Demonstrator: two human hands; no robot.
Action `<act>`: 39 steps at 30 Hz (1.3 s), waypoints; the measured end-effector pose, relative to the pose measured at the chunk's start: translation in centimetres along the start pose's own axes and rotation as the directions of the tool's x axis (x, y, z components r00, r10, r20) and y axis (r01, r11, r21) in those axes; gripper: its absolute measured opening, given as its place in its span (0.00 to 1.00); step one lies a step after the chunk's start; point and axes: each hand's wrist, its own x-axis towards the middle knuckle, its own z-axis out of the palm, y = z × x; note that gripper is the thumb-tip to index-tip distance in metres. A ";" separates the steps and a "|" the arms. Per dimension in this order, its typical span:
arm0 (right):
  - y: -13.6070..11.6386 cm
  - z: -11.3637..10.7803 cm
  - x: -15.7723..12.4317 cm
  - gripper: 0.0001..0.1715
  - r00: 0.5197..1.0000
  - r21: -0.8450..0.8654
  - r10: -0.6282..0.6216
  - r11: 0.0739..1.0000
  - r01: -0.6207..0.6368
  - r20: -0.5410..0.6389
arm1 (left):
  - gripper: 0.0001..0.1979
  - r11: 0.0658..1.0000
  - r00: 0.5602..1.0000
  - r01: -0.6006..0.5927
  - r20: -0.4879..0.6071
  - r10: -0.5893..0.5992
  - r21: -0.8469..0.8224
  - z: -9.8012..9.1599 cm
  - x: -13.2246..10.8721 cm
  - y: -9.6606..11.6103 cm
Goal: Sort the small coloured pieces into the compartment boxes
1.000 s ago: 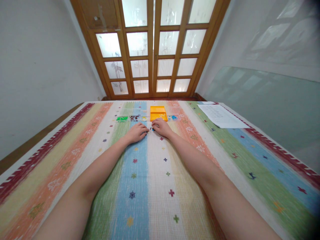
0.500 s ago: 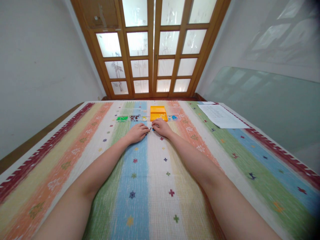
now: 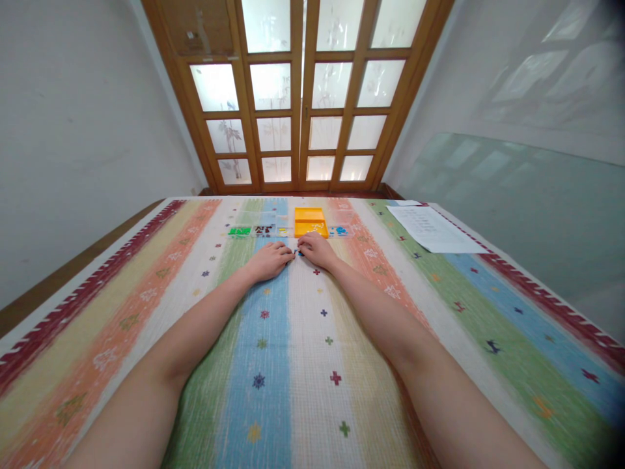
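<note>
Both my hands meet near the far end of the table, almost touching. My left hand (image 3: 270,260) has its fingers curled inward, with a small dark piece at the fingertips. My right hand (image 3: 315,249) is bent down in a pinch just in front of the yellow box (image 3: 310,216). A tiny blue and dark piece (image 3: 299,253) shows under its fingers, too small to name. Small white pieces lie in the box. Beside it, clear trays hold green pieces (image 3: 239,231), dark brown pieces (image 3: 263,230), yellow pieces (image 3: 283,231) and blue pieces (image 3: 339,230).
A striped, patterned tablecloth (image 3: 312,404) covers the table. Printed paper sheets (image 3: 434,229) lie at the far right. Beyond the table stand wooden doors with glass panes (image 3: 303,117). A pale glass panel (image 3: 517,202) leans along the right wall.
The view has shifted very slightly. Both hands keep nearly the same place and pose.
</note>
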 end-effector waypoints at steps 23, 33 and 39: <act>-0.5 -0.3 0.0 0.07 1.000 -0.014 0.026 1.000 -0.026 0.017 | 0.23 0.603 0.515 0.598 -0.323 -0.794 -0.528 2.3 -3.8 -9.1; -0.5 -0.3 0.0 0.07 0.999 -0.024 0.025 0.999 -0.025 0.024 | 0.25 0.283 0.154 0.613 -0.240 -0.959 -0.738 3.0 -5.5 -11.6; -0.7 -0.4 0.0 0.07 0.999 -0.025 0.032 0.999 -0.032 0.024 | 0.24 0.296 0.153 0.629 -0.259 -0.954 -0.719 3.4 -5.7 -11.8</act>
